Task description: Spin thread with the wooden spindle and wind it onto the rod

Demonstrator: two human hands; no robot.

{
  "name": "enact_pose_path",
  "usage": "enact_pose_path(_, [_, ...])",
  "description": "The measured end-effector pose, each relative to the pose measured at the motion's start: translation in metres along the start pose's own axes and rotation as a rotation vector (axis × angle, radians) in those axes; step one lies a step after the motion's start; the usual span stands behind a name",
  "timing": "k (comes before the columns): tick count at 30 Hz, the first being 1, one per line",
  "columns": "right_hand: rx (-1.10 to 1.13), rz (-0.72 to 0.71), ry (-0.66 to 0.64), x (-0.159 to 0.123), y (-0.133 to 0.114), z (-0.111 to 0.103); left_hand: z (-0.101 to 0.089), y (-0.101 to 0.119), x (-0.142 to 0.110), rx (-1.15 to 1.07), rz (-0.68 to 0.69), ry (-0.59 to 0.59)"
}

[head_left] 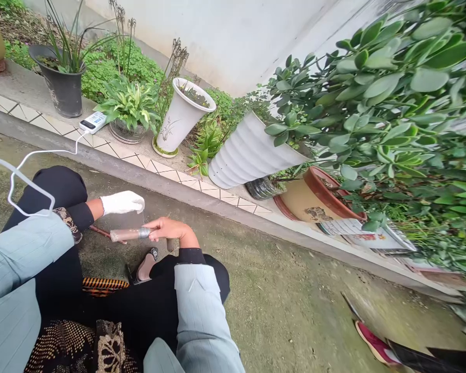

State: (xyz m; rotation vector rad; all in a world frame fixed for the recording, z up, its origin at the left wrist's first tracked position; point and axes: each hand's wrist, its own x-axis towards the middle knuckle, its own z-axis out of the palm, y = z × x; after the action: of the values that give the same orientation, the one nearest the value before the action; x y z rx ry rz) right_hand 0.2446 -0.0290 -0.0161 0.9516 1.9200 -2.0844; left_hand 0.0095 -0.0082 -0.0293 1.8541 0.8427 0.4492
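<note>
I sit low over a mossy concrete floor (295,305). My right hand (170,228), bare, grips one end of a brownish rod (126,234) that lies level in front of my knees. A grey metallic winding (144,233) wraps the rod just beside my fingers. My left hand (122,202), in a white glove, hovers right above the rod with its fingertips pinched together. A very thin strand (143,213) appears to run from those fingertips down to the winding. Below the rod, a sandal (145,267) shows between my legs.
A tiled ledge (171,176) carries a black pot (64,88), a tilted white vase pot (180,116), a ribbed white pot (248,153) and a brown pot (314,199). A white power bank (92,122) with cable lies there. Another person's shoe (373,346) is at bottom right.
</note>
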Motion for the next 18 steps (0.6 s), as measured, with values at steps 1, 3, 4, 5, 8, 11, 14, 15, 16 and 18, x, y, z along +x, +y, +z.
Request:
enact_pose_path(1, [0.058,-0.076,0.069,-0.008,-0.003,-0.001,0.001,-0.001,0.001,-0.007,-0.013,0.033])
enact_pose_path(3, [0.188,-0.219,0.312,-0.022,-0.008,-0.005,0.003,-0.003,0.003,-0.025,-0.049,0.077])
enact_pose_path(4, [0.256,-0.276,0.458,-0.027,-0.008,-0.008,0.004,-0.003,0.004,-0.029,-0.066,0.084])
enact_pose_path(5, [0.324,-0.317,0.604,-0.031,-0.007,-0.01,0.006,-0.002,0.004,-0.026,-0.081,0.076])
enact_pose_path(8, [0.491,-0.337,0.943,-0.031,0.0,-0.017,0.011,0.001,0.002,-0.004,-0.091,-0.034])
enact_pose_path(11, [0.478,-0.241,1.075,-0.019,0.01,-0.022,0.018,0.003,-0.001,-0.001,-0.013,-0.171])
enact_pose_path(14, [0.182,-0.021,1.115,-0.005,0.015,-0.023,0.024,0.002,-0.004,0.029,0.093,-0.252])
enact_pose_path(15, [0.029,0.079,1.106,-0.001,0.015,-0.023,0.025,0.002,-0.005,0.031,0.113,-0.265])
enact_pose_path(16, [-0.132,0.18,1.082,0.003,0.015,-0.022,0.026,0.002,-0.006,0.022,0.127,-0.277])
enact_pose_path(18, [-0.406,0.35,0.967,0.009,0.014,-0.017,0.025,0.003,-0.008,0.004,0.142,-0.296])
